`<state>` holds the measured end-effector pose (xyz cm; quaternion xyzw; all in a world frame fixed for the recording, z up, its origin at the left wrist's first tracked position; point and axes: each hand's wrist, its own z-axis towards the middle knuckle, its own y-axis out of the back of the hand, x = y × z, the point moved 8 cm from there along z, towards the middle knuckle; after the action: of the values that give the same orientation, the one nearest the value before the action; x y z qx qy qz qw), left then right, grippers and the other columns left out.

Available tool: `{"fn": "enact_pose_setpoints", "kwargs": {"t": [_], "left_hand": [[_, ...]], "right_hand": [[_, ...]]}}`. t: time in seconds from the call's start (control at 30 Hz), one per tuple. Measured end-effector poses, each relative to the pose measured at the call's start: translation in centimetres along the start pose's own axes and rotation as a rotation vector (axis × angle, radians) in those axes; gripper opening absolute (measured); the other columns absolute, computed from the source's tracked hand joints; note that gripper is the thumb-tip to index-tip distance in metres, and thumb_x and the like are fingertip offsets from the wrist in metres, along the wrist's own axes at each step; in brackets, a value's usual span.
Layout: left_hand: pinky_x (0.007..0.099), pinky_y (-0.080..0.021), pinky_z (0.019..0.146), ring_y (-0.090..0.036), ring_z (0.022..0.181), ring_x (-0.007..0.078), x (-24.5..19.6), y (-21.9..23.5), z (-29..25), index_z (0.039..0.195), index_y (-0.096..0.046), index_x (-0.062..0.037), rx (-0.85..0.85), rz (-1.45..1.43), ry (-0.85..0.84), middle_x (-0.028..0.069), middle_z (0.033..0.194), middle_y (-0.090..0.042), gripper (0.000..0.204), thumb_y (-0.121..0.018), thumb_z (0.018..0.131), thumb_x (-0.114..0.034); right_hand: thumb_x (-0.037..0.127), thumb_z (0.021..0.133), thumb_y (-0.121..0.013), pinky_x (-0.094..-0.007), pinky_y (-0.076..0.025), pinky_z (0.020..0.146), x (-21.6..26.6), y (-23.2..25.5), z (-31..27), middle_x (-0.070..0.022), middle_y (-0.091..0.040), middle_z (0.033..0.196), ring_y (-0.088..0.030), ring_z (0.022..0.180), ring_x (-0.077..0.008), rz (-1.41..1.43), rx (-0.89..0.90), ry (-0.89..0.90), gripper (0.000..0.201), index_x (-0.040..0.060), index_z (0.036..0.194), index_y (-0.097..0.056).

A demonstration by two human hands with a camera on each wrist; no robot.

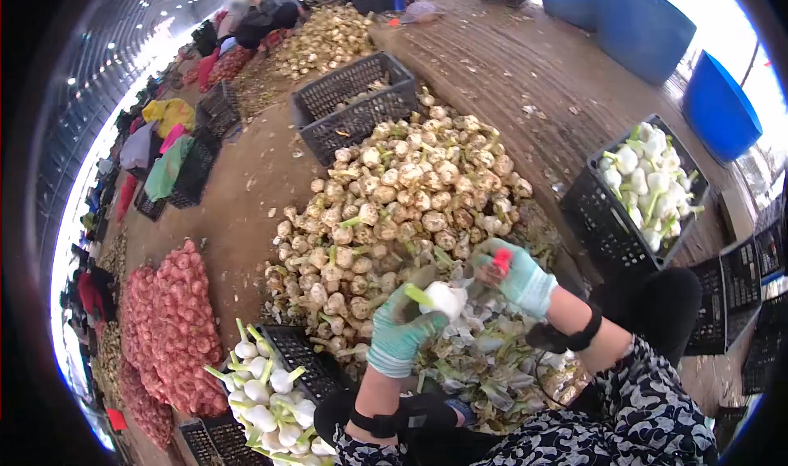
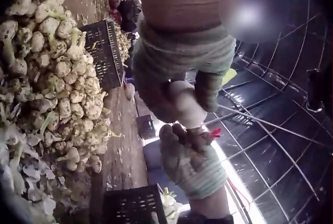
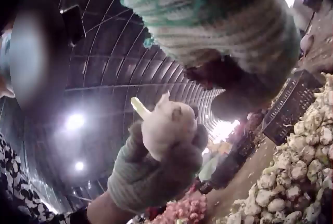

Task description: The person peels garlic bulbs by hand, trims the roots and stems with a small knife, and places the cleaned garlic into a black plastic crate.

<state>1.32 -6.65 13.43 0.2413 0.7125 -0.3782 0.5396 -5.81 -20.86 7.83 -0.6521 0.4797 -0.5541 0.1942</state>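
My gloved left hand (image 1: pixel 397 331) grips a peeled white garlic bulb (image 1: pixel 446 300), its short green stem sticking out past the thumb. In the right wrist view the root end of this garlic bulb (image 3: pixel 169 128) faces the camera, with fingers curled round its sides. Close by, my gloved right hand (image 1: pixel 527 284) is curled round a small tool with a red handle (image 1: pixel 502 258); its working end is hidden. In the left wrist view the right hand (image 2: pixel 190 164) is just beside the bulb. Below both hands lies a heap of stripped garlic skins (image 1: pixel 484 355).
A large pile of unpeeled garlic (image 1: pixel 410 183) spreads ahead. Crates of cleaned garlic stand at right (image 1: pixel 648 179) and lower left (image 1: pixel 267 400). Red mesh sacks (image 1: pixel 172 326) lie at left. Beyond the pile is a black crate (image 1: pixel 357 109); another person (image 1: pixel 267 11) sits farther back.
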Motion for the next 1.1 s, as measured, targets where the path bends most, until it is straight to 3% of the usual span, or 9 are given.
{"fn": "enact_pose_setpoints", "kwargs": {"t": [0.07,0.1,0.17,0.37,0.7,0.87,0.97,1.03,1.1], "left_hand": [[0.0316,-0.041,0.083,-0.051,0.096,0.02,0.3,0.4,0.3,0.114,-0.044,0.0006,-0.047,0.072,-0.046,0.01,0.105,-0.054,0.062,-0.072,0.06,-0.011],[0.0311,-0.041,0.084,-0.051,0.096,0.0192,1.2,1.5,0.6,0.114,-0.045,0.0004,-0.076,0.192,-0.086,0.0097,0.105,-0.054,0.061,-0.072,0.061,-0.01],[0.03,-0.04,0.084,-0.05,0.097,0.0177,-1.5,0.7,0.4,0.114,-0.045,0.0005,-0.074,0.534,-0.297,0.0095,0.107,-0.053,0.061,-0.072,0.061,-0.01],[0.0299,-0.043,0.081,-0.052,0.096,0.019,0.6,0.7,-0.3,0.111,-0.048,0.0027,-0.036,-0.236,0.093,0.0125,0.106,-0.053,0.051,-0.066,0.063,0.002],[0.0311,-0.043,0.08,-0.053,0.09,0.0212,1.5,0.3,0.8,0.112,-0.046,0.0005,-0.146,-0.559,0.041,0.0093,0.097,-0.055,0.041,-0.056,0.077,-0.02],[0.0348,-0.049,0.068,-0.055,0.078,0.0225,3.5,4.3,0.4,0.1,-0.052,-0.0038,-0.415,-0.713,0.073,0.0108,0.088,-0.057,0.025,-0.046,0.075,-0.002],[0.0355,-0.05,0.065,-0.055,0.072,0.0222,3.4,3.6,0.3,0.1,-0.05,-0.0025,-0.256,-0.756,0.073,0.0105,0.086,-0.056,0.032,-0.044,0.069,0.002],[0.0349,-0.05,0.063,-0.055,0.071,0.0231,4.7,4.9,0.1,0.102,-0.05,-0.002,-0.477,-0.859,0.154,0.0115,0.083,-0.057,0.038,-0.044,0.065,0.003],[0.0327,-0.05,0.061,-0.054,0.07,0.0229,3.5,4.5,0.6,0.105,-0.049,-0.0016,-0.288,-1.022,0.084,0.0123,0.079,-0.057,0.043,-0.044,0.063,0.004]], "right_hand": [[0.041,0.084,-0.04,-0.0337,-0.049,0.064,-1.0,-1.4,-0.7,-0.0148,-0.055,0.09,-0.055,0.073,-0.0237,-0.508,0.024,-0.107,0.045,0.003,0.108,-0.044],[0.042,0.085,-0.037,-0.0357,-0.049,0.061,-2.3,-6.2,-2.9,-0.0147,-0.054,0.095,-0.056,0.075,-0.0236,0.269,-0.025,-0.413,0.046,0.0031,0.108,-0.043],[0.029,0.084,-0.043,-0.035,-0.048,0.057,-1.9,-4.3,-1.3,-0.0116,-0.056,0.09,-0.056,0.073,-0.024,-0.184,-0.118,-0.044,0.029,0.0027,0.094,-0.05],[0.012,0.082,-0.044,-0.0374,-0.046,0.058,-3.2,-0.8,0.6,-0.0136,-0.053,0.073,-0.053,0.064,-0.0256,0.439,0.007,-0.223,0.013,-0.0001,0.082,-0.047],[0.004,0.059,-0.067,-0.0297,-0.042,0.066,0.1,-10.6,-4.8,-0.0121,-0.051,0.084,-0.05,0.076,-0.0252,-1.273,0.116,0.916,0.031,0.0033,0.085,-0.051],[0.017,0.077,-0.057,-0.0276,-0.044,0.061,-4.9,-3.6,-1.2,-0.0044,-0.055,0.078,-0.052,0.069,-0.0166,-0.04,-0.121,-0.026,0.015,0.0031,0.079,-0.051],[0.021,0.08,-0.051,-0.0279,-0.045,0.058,-2.4,-9.8,-3.9,-0.005,-0.055,0.074,-0.052,0.066,-0.0155,-1.005,0.15,0.632,0.017,0.0038,0.08,-0.052],[-0.002,0.074,-0.052,-0.0276,-0.044,0.065,-3.6,-4.7,-1.0,-0.0052,-0.057,0.077,-0.053,0.072,-0.0176,-0.094,0.162,0.275,0.015,0.0033,0.088,-0.055],[-0.007,0.069,-0.054,-0.0297,-0.044,0.067,-1.4,0.6,0.5,-0.0065,-0.058,0.08,-0.054,0.074,-0.02,-0.925,-0.328,0.216,0.023,0.0025,0.091,-0.055]]}}
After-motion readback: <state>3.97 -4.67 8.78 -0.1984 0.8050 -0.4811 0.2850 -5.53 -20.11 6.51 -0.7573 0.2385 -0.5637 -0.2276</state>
